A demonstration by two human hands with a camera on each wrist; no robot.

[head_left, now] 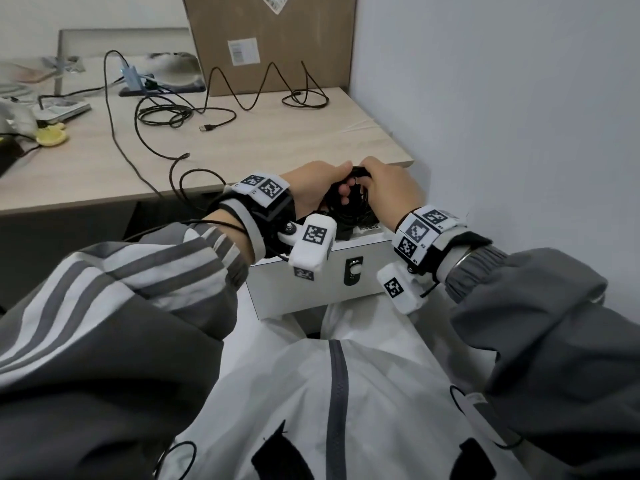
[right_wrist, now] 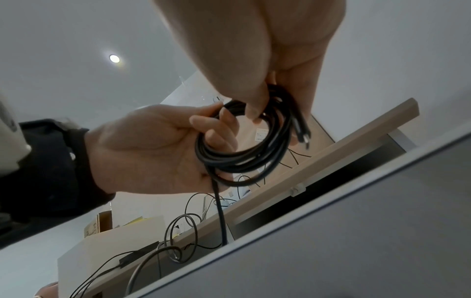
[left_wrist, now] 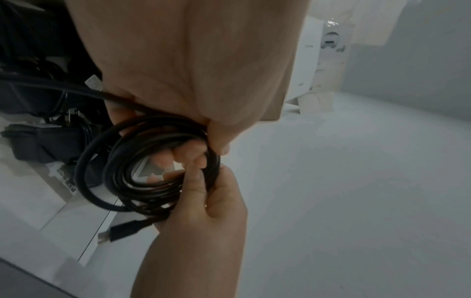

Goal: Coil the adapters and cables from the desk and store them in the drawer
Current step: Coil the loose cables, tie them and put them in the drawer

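Near the middle of the head view both hands meet over the open white drawer [head_left: 313, 282], holding one coiled black cable [head_left: 349, 202] between them. The left hand [head_left: 317, 188] has its fingers [right_wrist: 224, 119] curled through the loops of the coil, thumb on the outside, so the rings hang round them. The right hand [head_left: 388, 190] pinches the top of the same coil, its fingers [left_wrist: 196, 181] bent round the bundled strands. In the left wrist view a black plug end [left_wrist: 122, 231] sticks out of the coil at lower centre, and a dark adapter block [left_wrist: 48, 143] with more black cable lies in the drawer at the left of the frame. A strand runs from the coil down and away at the bottom of the right wrist view. On the pale wood surface [head_left: 242, 147] in the upper half of the head view lie several loose black cables [head_left: 166, 114], one ending in a USB plug [head_left: 206, 127], another standing in zigzag bends against a cardboard box [head_left: 270, 39] at the top.
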